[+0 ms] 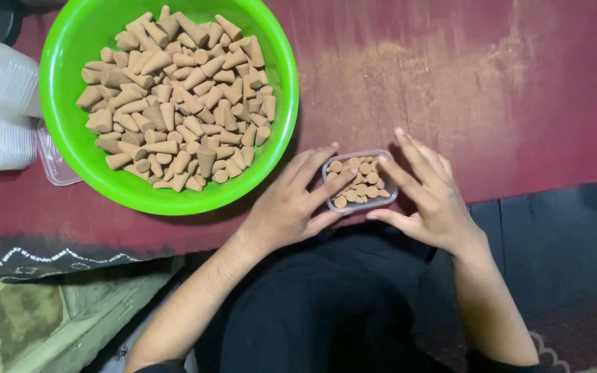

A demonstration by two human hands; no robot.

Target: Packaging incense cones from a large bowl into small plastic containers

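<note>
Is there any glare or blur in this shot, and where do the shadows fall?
Head view: soft glare on the green bowl rim; cones sharp; both the left hand and right hand crisp at the small clear box; a dark shadow hugs the bowl's lower right edge.
</note>
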